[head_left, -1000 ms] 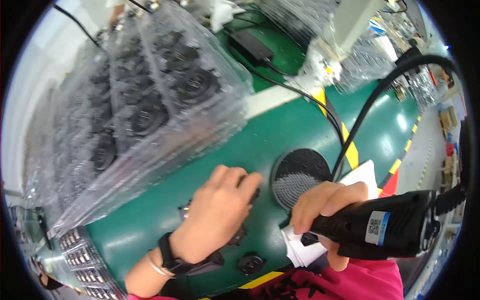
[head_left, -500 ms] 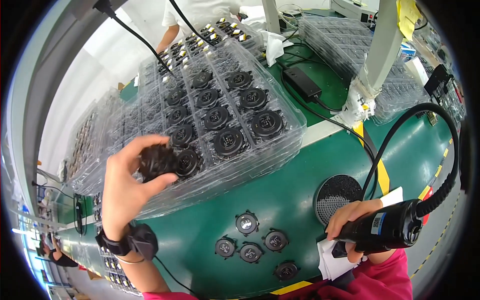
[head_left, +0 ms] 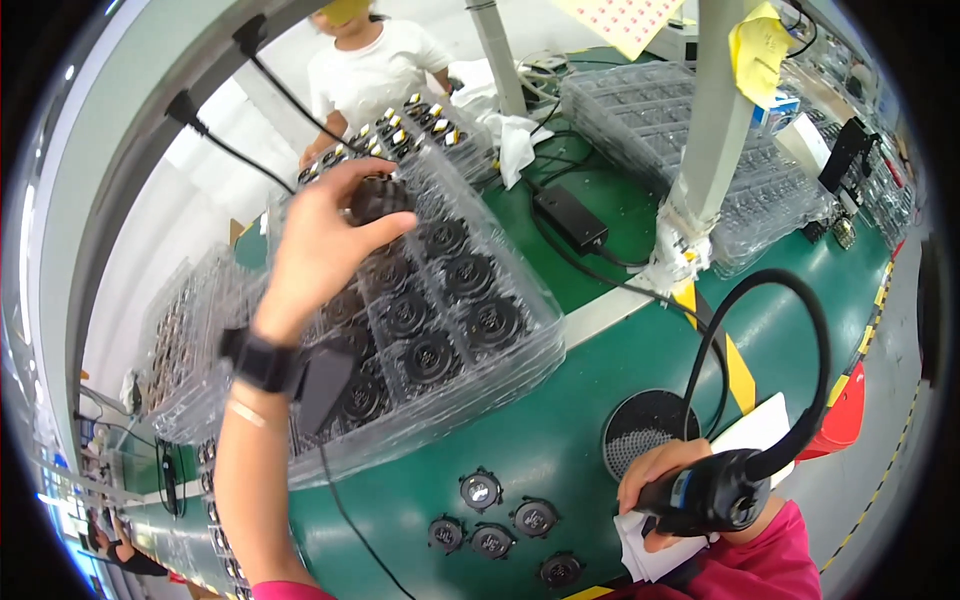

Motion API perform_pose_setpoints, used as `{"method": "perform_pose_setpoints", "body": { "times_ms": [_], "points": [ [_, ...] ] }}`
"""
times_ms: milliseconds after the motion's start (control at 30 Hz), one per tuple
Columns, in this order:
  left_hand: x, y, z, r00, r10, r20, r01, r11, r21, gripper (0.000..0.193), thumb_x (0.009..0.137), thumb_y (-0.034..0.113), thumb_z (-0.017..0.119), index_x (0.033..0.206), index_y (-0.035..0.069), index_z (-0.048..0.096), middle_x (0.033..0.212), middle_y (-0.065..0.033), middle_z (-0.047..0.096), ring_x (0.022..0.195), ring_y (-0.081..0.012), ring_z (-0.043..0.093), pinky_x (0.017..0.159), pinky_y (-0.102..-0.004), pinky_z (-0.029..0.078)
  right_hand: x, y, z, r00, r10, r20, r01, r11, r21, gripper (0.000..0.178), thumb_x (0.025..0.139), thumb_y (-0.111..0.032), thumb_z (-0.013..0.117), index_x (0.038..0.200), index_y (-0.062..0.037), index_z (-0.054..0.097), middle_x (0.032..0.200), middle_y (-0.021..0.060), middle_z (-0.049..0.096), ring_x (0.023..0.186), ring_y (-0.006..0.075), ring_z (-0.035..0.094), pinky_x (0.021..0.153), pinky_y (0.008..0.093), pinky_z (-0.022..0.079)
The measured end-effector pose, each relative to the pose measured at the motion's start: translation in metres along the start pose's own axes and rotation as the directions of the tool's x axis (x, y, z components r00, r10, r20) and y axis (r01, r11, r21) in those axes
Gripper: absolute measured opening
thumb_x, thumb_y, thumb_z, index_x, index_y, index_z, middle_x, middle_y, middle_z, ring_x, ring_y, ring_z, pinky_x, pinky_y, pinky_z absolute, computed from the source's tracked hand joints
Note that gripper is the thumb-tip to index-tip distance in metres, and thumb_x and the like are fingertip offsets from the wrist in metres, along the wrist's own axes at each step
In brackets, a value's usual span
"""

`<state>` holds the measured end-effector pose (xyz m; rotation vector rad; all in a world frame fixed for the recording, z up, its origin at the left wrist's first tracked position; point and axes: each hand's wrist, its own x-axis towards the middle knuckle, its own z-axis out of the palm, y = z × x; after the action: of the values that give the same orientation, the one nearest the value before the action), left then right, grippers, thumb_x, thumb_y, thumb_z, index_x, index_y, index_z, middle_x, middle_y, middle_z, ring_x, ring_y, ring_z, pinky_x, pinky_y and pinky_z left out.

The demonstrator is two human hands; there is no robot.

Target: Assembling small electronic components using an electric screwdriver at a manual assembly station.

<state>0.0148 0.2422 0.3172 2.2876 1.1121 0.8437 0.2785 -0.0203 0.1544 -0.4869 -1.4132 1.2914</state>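
Note:
My left hand (head_left: 325, 235) is raised over the clear plastic tray (head_left: 545, 350), thumb and fingers closed on a dark round watch case (head_left: 377, 199); whether it is one or a stack I cannot tell. Similar black watch cases (head_left: 430, 357) sit in rows in the tray's compartments. At the lower right, my right hand (head_left: 660, 475) is wrapped round a black cylindrical handheld tool (head_left: 700, 493) with a thick ribbed cord. A white sheet (head_left: 645, 550) lies beneath that hand. Several loose watch cases (head_left: 493, 540) lie on the green table between my hands.
A round black perforated dish (head_left: 640, 425) stands behind my right hand. A grey post (head_left: 715, 120) and a black power adapter (head_left: 570, 217) are farther back. More clear trays (head_left: 640, 110) are stacked at the back right. A person in white (head_left: 375, 70) stands opposite.
My left hand has moved up and farther over the tray with the watch case in it. My right hand still grips the tool, now turned more end-on. The view has shifted, showing more of the person opposite.

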Motion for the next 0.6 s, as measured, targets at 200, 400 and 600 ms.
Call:
{"method": "perform_pose_setpoints", "body": {
  "times_ms": [200, 400, 600],
  "points": [
    [0.068, -0.045, 0.041, 0.997, 0.018, -0.074, 0.006, 0.948, 0.319, 0.05, 0.072, 0.015, 0.082, 0.117, 0.006, 0.062, 0.099, -0.0147, 0.069, 0.093, -0.026, 0.066, 0.086, -0.0349, 0.05, 0.001, -0.001, -0.023, 0.999, -0.008, 0.047, 0.011, 0.998, -0.064, 0.063, 0.058, -0.007, 0.094, 0.108, -0.0003, 0.056, 0.09, 0.0197, 0.067, 0.081, 0.0332, 0.068, 0.07, 0.0395, 0.057],
    [0.097, -0.087, 0.046, 0.991, 0.046, -0.129, -0.009, 0.961, 0.276, 0.051, 0.069, 0.014, 0.083, 0.116, 0.008, 0.063, 0.104, -0.0149, 0.069, 0.097, -0.0295, 0.066, 0.087, -0.0365, 0.05, 0.004, 0.005, -0.024, 0.994, -0.043, -0.102, 0.039, 0.998, -0.041, 0.01, 0.086, -0.007, 0.064, 0.092, 0.0014, 0.064, 0.088, 0.0128, 0.068, 0.075, 0.0266, 0.068, 0.066, 0.0317, 0.054],
    [0.091, -0.109, 0.029, 0.983, 0.086, -0.162, -0.019, 0.926, 0.377, 0.053, 0.069, 0.013, 0.082, 0.119, 0.009, 0.065, 0.103, -0.0084, 0.069, 0.095, -0.021, 0.063, 0.086, -0.0342, 0.048, 0.006, 0.015, -0.032, 1.0, 0.005, -0.019, -0.007, 0.996, -0.085, 0.008, 0.084, -0.002, 0.063, 0.09, 0.0018, 0.065, 0.088, 0.0138, 0.068, 0.075, 0.0277, 0.068, 0.067, 0.0323, 0.054]
  ]
}}
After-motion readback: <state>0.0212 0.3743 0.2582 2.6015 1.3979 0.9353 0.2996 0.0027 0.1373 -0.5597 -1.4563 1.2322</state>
